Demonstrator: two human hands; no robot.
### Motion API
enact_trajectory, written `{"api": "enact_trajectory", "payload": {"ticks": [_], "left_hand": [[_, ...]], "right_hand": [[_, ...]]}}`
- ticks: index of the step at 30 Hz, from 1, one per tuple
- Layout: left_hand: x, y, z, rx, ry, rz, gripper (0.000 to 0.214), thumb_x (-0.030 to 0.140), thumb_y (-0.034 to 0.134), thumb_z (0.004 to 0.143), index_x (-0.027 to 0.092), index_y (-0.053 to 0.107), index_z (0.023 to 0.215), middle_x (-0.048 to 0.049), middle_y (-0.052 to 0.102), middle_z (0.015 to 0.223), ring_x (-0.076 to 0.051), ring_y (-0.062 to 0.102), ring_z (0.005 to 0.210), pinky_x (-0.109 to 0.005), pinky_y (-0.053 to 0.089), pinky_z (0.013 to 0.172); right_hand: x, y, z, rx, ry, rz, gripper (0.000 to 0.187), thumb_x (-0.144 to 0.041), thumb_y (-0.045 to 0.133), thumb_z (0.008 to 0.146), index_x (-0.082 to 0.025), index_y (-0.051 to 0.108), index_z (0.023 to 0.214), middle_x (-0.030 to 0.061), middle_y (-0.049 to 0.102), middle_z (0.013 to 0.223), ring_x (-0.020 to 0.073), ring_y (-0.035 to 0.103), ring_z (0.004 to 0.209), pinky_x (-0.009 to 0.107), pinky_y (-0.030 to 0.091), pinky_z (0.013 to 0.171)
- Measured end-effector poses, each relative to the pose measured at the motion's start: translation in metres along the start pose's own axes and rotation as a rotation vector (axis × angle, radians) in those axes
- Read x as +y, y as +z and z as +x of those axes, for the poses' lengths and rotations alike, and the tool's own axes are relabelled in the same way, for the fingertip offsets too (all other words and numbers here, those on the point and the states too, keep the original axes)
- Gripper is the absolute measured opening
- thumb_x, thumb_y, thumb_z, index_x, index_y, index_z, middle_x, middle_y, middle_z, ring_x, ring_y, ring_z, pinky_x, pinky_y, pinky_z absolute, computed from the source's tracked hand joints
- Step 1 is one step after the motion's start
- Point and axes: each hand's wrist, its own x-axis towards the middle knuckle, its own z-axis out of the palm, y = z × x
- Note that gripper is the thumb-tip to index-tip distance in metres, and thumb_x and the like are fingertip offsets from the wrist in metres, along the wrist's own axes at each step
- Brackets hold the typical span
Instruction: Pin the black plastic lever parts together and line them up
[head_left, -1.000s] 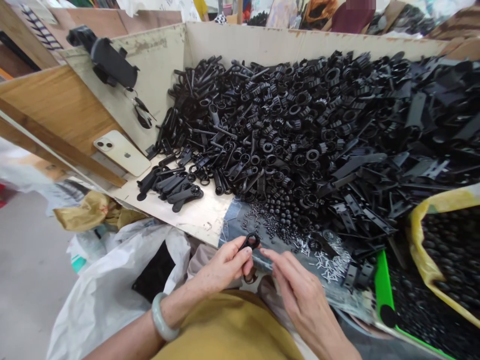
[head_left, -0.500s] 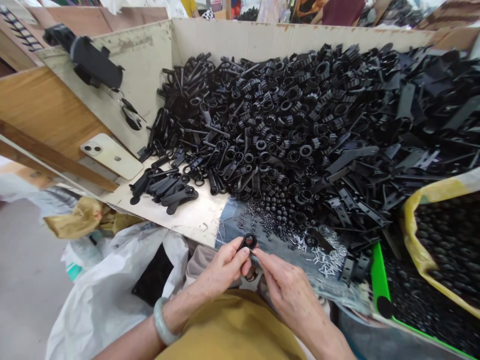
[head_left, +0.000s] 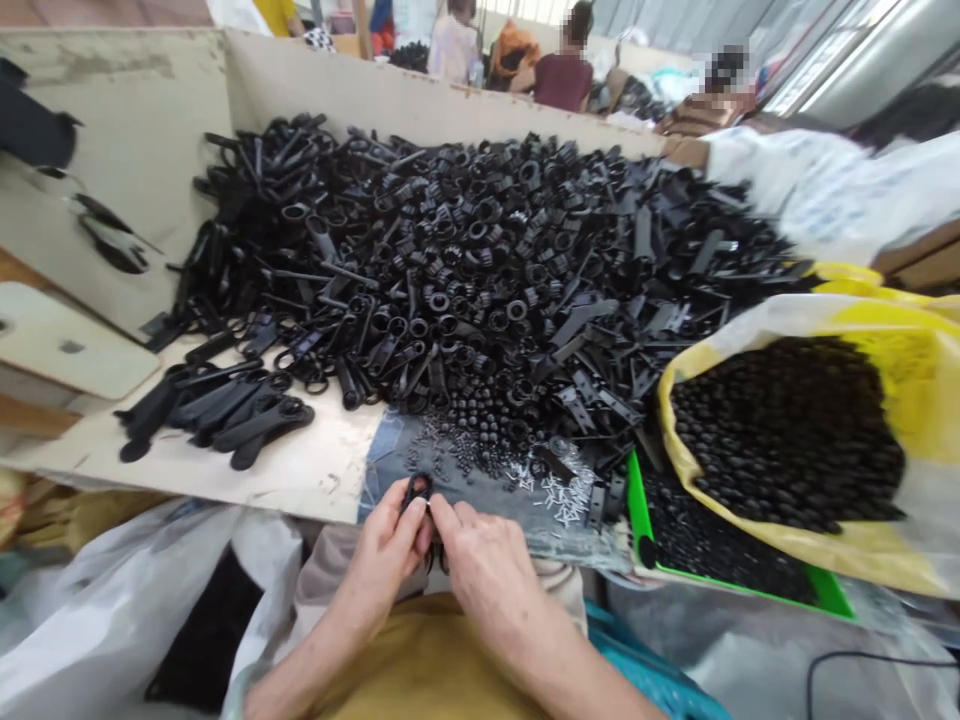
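Near the table's front edge, my left hand [head_left: 388, 540] is closed round a black plastic part with a ring-shaped end [head_left: 419, 487]. My right hand [head_left: 484, 560] meets it from the other side, its fingers closed and pressed against the ring end. Whatever small thing those fingertips may pinch is hidden. Just beyond the hands lie small black beads [head_left: 484, 425] and tiny dark pieces [head_left: 442, 440]. To their right are scattered silver pins [head_left: 564, 490]. Several flat black handle-like parts [head_left: 255, 418] lie in a group at left.
A big heap of black plastic parts [head_left: 450, 250] fills the walled table. At right, a yellow-and-white sack [head_left: 679, 430] of black pieces rests over a green tray [head_left: 640, 510]. A white phone [head_left: 75, 340] leans at left. Other people [head_left: 562, 80] sit beyond the back wall.
My view has swung to the right, so the sack and tray show more fully. Both hands remain together at the ring-ended part, the right fingers now more curled against it.
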Motion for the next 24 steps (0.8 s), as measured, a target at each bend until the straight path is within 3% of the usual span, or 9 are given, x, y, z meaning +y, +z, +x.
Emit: {"api": "enact_trajectory", "payload": {"ticks": [4,6,8,11,14,18,24], "left_hand": [[-0.004,-0.008,-0.005,-0.149,-0.018,0.033,0.052,0.058,0.073,0.086,0.021,0.057,0.119,0.0078,0.052,0.053,-0.006,0.028,0.04,-0.017,0.016,0.04],[0.001,-0.011,-0.009,-0.163,-0.018,0.017,0.051,0.056,0.074,0.085,0.021,0.058,0.12,0.0062,0.055,0.055,-0.005,0.03,0.04,-0.017,0.017,0.04],[0.011,-0.012,-0.011,-0.095,-0.016,-0.027,0.048,0.054,0.076,0.084,0.022,0.06,0.116,0.0071,0.053,0.055,-0.005,0.029,0.042,-0.016,0.017,0.042],[0.027,-0.01,-0.011,-0.019,-0.054,-0.115,0.041,0.051,0.079,0.082,0.021,0.061,0.103,0.0105,0.046,0.053,-0.003,0.024,0.042,-0.014,0.018,0.044],[0.033,-0.004,-0.01,-0.027,-0.077,-0.153,0.039,0.05,0.079,0.082,0.021,0.059,0.099,0.0121,0.043,0.053,-0.002,0.02,0.041,-0.015,0.019,0.044],[0.032,0.005,-0.012,-0.028,-0.059,-0.12,0.045,0.052,0.079,0.082,0.022,0.059,0.108,0.0092,0.051,0.061,-0.004,0.03,0.046,-0.016,0.023,0.048],[0.032,0.006,-0.016,-0.037,-0.022,-0.099,0.041,0.047,0.078,0.085,0.024,0.061,0.114,0.0031,0.063,0.078,-0.011,0.047,0.064,-0.022,0.037,0.061]], "right_hand": [[0.032,-0.021,-0.012,0.038,-0.156,0.393,0.03,-0.018,0.047,0.106,-0.028,0.07,0.122,-0.0009,0.079,0.099,0.0157,0.075,0.089,0.024,0.052,0.081],[0.051,-0.034,-0.017,0.043,-0.172,0.484,0.029,-0.025,0.053,0.105,-0.03,0.071,0.127,-0.0035,0.079,0.089,0.014,0.072,0.078,0.022,0.05,0.073],[0.071,-0.047,-0.02,0.089,-0.115,0.494,0.03,-0.031,0.06,0.101,-0.03,0.072,0.129,-0.0061,0.072,0.073,0.0128,0.063,0.061,0.022,0.044,0.059],[0.101,-0.06,-0.018,0.41,0.095,0.351,0.028,-0.04,0.061,0.099,-0.024,0.077,0.116,-0.0058,0.06,0.061,0.0124,0.054,0.053,0.023,0.037,0.053],[0.129,-0.059,-0.011,0.694,0.301,0.003,0.036,-0.047,0.054,0.102,-0.019,0.076,0.1,-0.0012,0.063,0.064,0.0141,0.056,0.055,0.025,0.032,0.054],[0.149,-0.045,0.004,0.763,0.358,-0.248,0.042,-0.049,0.047,0.106,-0.017,0.073,0.103,0.0046,0.071,0.078,0.0162,0.062,0.061,0.027,0.026,0.054],[0.144,-0.047,0.007,0.844,0.264,-0.231,0.029,-0.032,0.05,0.106,-0.019,0.075,0.103,0.0048,0.073,0.089,0.0147,0.064,0.07,0.026,0.034,0.057]]}}
